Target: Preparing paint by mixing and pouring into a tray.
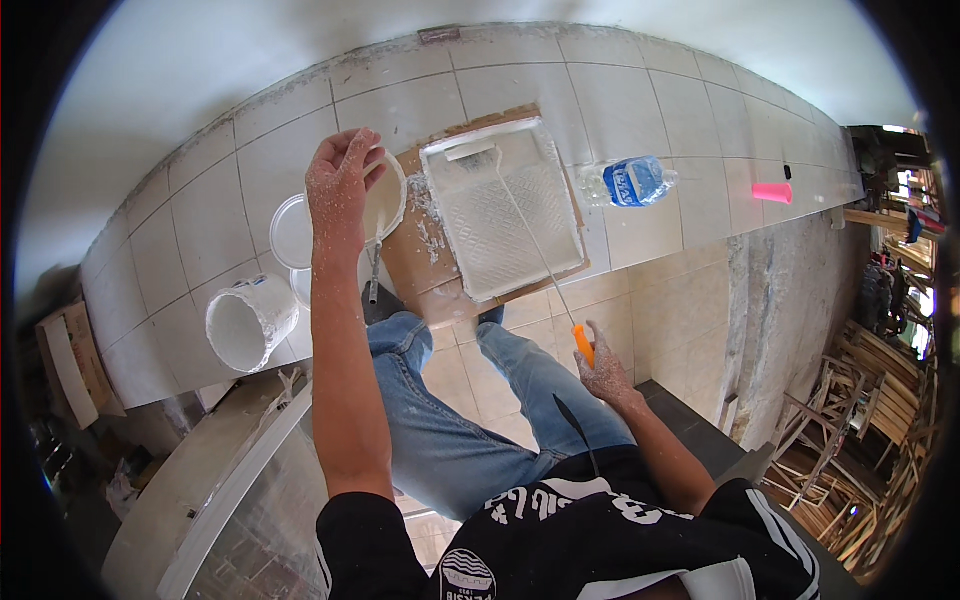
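My right hand (603, 372), dusted with white, is closed around the orange handle of a long-rod paint roller (537, 235). The roller's head lies at the far end of a white paint tray (515, 200), whose ribbed floor is coated with white paint. Raised at the left, my left hand (343, 180) is speckled with white. Its fingers are bent and apart, and nothing shows between them. Behind this hand is a round paint bucket (397, 205), partly hidden by it. A thin grey stick-like handle (376, 272) stands against the bucket's near rim.
Paint-smeared cardboard (425, 270) lies under the tray on a tiled ledge. A round white lid (289, 232) and a white-coated bucket (250, 322) are at left. Right of the tray are a water bottle (632, 183) and a pink cup (772, 192). Wood pieces (850, 420) are piled far right.
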`<state>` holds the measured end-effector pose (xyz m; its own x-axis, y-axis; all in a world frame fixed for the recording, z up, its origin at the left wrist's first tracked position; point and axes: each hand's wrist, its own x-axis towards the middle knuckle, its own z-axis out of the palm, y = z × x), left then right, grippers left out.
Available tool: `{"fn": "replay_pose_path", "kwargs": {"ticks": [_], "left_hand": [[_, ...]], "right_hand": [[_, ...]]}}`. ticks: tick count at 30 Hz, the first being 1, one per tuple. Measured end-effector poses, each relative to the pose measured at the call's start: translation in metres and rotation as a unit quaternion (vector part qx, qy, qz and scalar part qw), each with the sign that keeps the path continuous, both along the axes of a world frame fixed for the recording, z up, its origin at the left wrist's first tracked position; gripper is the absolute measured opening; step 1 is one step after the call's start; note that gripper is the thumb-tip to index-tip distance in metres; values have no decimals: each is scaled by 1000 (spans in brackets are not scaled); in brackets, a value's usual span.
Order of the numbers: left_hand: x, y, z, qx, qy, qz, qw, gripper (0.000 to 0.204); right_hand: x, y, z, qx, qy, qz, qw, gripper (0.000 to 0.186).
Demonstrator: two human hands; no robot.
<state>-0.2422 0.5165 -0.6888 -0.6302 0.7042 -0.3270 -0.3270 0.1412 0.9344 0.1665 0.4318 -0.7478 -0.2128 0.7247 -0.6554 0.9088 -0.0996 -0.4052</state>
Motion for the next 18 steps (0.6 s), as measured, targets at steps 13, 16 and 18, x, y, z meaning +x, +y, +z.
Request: {"fn": "replay_pose_path", "kwargs": {"ticks": [13, 16, 18], "left_hand": [[17, 6, -10, -46, 25, -34, 998, 25], [16, 5, -11, -45, 33, -35, 998, 25], [19, 10, -11, -41, 30, -38, 998, 26]], "right_hand": [[59, 7, -185, -126, -49, 37, 990, 63], [58, 36, -195, -168, -32, 9, 985, 77], [70, 70, -212, 34, 26, -51, 998, 98]]}}
